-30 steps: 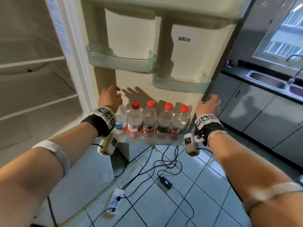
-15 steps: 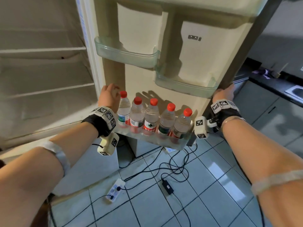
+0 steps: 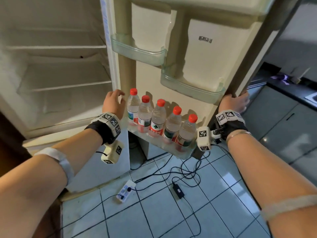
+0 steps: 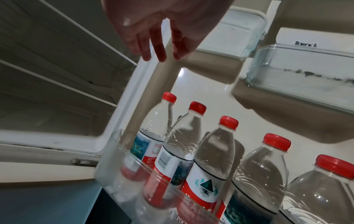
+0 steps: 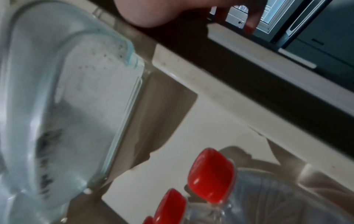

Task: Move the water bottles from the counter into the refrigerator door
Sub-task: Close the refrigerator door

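Observation:
Several clear water bottles with red caps stand in a row in the lowest clear shelf of the open refrigerator door. My left hand hovers beside the leftmost bottle on the hinge side, its fingers loose and holding nothing. My right hand grips the door's outer edge above the rightmost bottle, its fingertips curled round that edge. The left wrist view shows the bottles from below, and the right wrist view shows a red cap.
Two clear door bins above the bottles hold nothing. The refrigerator's bare shelves open at left. A power strip, an adapter and cables lie on the tiled floor. Grey cabinets stand at right.
My right hand rose from beside the rightmost bottle to the door's outer edge and took hold of it. My left hand stayed by the leftmost bottle. The view turned left.

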Motion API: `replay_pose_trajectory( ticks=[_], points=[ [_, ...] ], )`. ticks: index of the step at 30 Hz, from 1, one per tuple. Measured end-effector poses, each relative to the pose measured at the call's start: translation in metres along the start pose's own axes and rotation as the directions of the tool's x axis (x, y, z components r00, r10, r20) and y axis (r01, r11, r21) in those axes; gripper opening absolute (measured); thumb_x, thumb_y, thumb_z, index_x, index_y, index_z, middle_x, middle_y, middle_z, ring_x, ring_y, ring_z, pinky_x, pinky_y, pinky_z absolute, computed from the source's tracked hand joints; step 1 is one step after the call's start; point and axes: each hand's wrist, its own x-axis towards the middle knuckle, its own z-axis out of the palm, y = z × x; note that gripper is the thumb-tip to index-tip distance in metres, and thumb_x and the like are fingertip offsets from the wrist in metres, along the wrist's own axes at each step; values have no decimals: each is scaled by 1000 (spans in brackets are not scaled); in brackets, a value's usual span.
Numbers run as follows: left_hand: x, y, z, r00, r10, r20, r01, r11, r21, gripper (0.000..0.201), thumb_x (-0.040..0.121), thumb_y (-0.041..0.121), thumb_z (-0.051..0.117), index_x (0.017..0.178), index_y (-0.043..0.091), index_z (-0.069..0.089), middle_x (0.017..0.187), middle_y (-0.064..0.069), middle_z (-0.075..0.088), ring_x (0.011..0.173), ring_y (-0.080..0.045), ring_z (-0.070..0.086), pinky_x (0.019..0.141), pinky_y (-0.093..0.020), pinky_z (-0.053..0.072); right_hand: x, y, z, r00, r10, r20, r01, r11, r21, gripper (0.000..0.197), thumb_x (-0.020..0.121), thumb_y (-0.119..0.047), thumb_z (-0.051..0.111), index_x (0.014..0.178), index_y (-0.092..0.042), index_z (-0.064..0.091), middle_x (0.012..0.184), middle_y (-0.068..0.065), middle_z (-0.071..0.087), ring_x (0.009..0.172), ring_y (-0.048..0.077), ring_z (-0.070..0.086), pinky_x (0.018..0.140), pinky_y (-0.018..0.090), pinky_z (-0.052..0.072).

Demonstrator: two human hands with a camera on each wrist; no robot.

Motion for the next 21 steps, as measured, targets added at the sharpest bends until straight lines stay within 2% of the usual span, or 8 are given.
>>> replay_pose_trajectory(
  ticks=[4, 7, 9, 12, 14, 17, 19, 21],
  points=[
    [-31, -20, -31, 1000, -16, -8, 16, 1000, 1, 26, 89, 9, 48, 113, 9, 57, 123, -15, 54, 108, -31, 54, 88, -29, 40, -51, 2, -22, 1000, -25, -3, 25, 999, -27, 50, 87, -23, 51, 133, -14, 35, 141, 11, 38, 130, 32, 37, 106, 40, 33],
    [-56, -37, -54, 999, -47, -5, 47, 999, 14, 27, 89, 9, 48, 115, 8, 56, 124, -16, 53, 110, -31, 53, 91, -31, 39, -91, 1, -40, 999, -43, 17, 44, 998, -35, 55, 83, -32, 51, 132, -13, 34, 139, 12, 38, 127, 31, 39, 96, 36, 36],
    [-72, -49, -67, 998, -61, -11, 61, 998, 24, 27, 89, 9, 47, 115, 8, 57, 124, -17, 54, 110, -32, 53, 90, -30, 39, -115, 1, -51, 997, -57, 51, 60, 997, -47, 57, 82, -36, 52, 131, -14, 34, 138, 12, 38, 126, 30, 39, 84, 31, 32],
    [-92, -63, -86, 996, -83, -16, 84, 996, 32, 27, 90, 10, 47, 115, 9, 57, 124, -17, 53, 109, -32, 53, 87, -30, 40, -149, 4, -64, 988, -95, 122, 107, 990, -96, 59, 84, -41, 53, 131, -12, 36, 138, 12, 35, 126, 29, 35, 79, 29, 25],
    [-103, -70, -98, 996, -85, -23, 85, 996, 34, 26, 90, 11, 47, 114, 9, 57, 125, -17, 53, 110, -32, 52, 90, -32, 40, -172, 4, -70, 980, -106, 170, 124, 987, -101, 60, 84, -45, 55, 129, -9, 39, 136, 12, 34, 124, 29, 34, 80, 30, 27],
    [-117, -78, -116, 994, -101, -43, 102, 994, 24, 26, 91, 10, 47, 115, 8, 57, 124, -19, 52, 109, -34, 53, 91, -32, 40, -209, 4, -72, 962, -128, 242, 151, 985, -78, 64, 81, -52, 57, 125, -7, 44, 130, 12, 37, 123, 30, 35, 94, 40, 36],
    [-126, -83, -129, 990, -125, -59, 126, 992, 22, 26, 92, 11, 46, 116, 8, 57, 125, -19, 51, 108, -34, 53, 89, -32, 39, -237, 4, -68, 945, -171, 280, 178, 984, 0, 67, 77, -52, 61, 124, -7, 46, 130, 11, 39, 123, 30, 36, 99, 43, 36],
    [-133, -89, -145, 988, -135, -69, 138, 990, 37, 26, 92, 11, 45, 117, 8, 56, 125, -19, 50, 107, -35, 54, 85, -30, 39, -266, 3, -61, 926, -213, 312, 192, 977, 97, 71, 74, -49, 65, 126, -6, 45, 130, 12, 43, 123, 29, 38, 102, 42, 37]
  ],
)
